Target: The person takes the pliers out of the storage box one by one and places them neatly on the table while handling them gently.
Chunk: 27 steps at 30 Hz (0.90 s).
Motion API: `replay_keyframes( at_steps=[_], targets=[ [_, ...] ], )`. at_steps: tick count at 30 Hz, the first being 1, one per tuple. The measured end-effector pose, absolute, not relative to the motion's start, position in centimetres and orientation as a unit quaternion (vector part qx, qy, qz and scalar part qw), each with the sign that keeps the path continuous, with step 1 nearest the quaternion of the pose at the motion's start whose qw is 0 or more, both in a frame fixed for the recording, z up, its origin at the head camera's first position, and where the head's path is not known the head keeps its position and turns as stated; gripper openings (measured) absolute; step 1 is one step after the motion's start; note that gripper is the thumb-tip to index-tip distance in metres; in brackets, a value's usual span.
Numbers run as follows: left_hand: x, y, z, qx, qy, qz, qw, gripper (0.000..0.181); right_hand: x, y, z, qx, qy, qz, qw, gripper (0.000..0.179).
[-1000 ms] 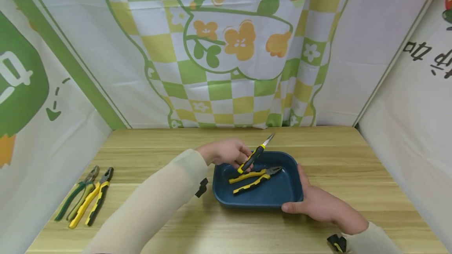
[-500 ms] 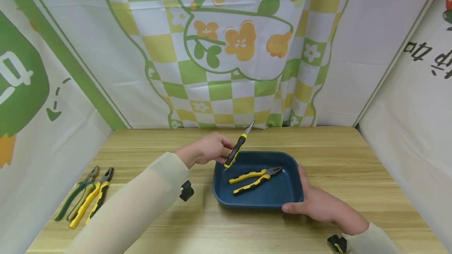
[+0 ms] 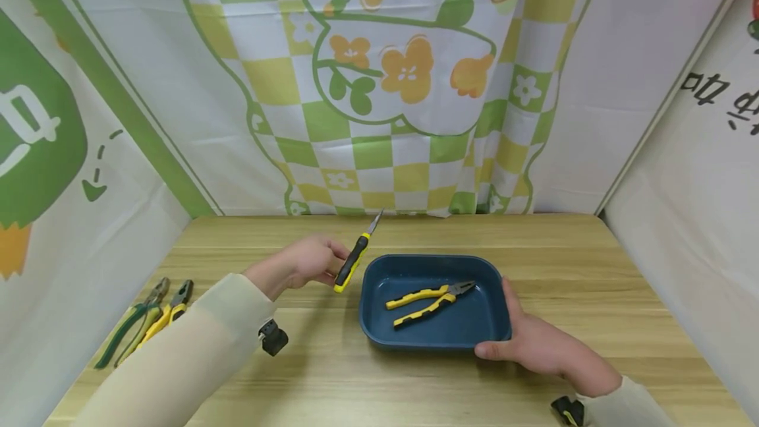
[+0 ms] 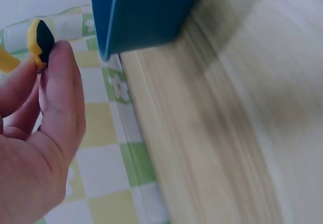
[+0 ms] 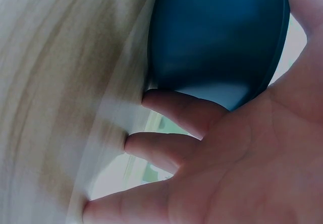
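Left hand (image 3: pixel 311 261) gripping pliers (image 3: pixel 353 259) just left of tray (image 3: pixel 435 269), long axis slanting away toward curtain (image 3: pixel 409 180); right hand (image 3: pixel 534 344) resting spread, unclenched, against tray's opposite end.

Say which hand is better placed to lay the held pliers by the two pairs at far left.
Left, probably: the left hand pinches those pliers left of the blue tray, nearer both pairs. The right hand touches the tray's opposite end.
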<state>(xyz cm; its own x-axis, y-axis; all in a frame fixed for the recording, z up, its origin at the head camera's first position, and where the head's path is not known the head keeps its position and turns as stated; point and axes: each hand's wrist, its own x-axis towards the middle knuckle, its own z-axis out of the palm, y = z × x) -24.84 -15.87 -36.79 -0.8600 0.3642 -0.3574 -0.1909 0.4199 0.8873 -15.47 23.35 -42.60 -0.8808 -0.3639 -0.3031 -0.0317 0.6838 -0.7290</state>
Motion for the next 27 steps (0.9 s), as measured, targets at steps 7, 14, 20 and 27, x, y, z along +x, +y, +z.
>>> replay_keyframes(
  at_steps=[7, 14, 20, 27],
  targets=[
    [-22.5, -20.3, -38.0, 0.022, 0.828, 0.509, 0.234, 0.028, -15.5, 23.3, -42.5, -0.100, 0.894, -0.377, 0.219, 0.135],
    [-20.0, -24.5, -39.0, -0.013, 0.870, 0.450, 0.201, 0.030, -15.5, 23.4, -42.6, -0.100, 0.895, -0.375, 0.219, 0.135],
    [-18.7, -27.3, -39.8, -0.030, 0.892, 0.414, 0.178, 0.027, -15.4, 23.4, -42.7, -0.099, 0.897, -0.372, 0.217, 0.135],
    [-17.7, -29.3, -41.0, -0.040, 0.914, 0.371, 0.160, 0.016, -15.4, 23.4, -42.7, -0.096, 0.894, -0.379, 0.220, 0.135]
  ],
)
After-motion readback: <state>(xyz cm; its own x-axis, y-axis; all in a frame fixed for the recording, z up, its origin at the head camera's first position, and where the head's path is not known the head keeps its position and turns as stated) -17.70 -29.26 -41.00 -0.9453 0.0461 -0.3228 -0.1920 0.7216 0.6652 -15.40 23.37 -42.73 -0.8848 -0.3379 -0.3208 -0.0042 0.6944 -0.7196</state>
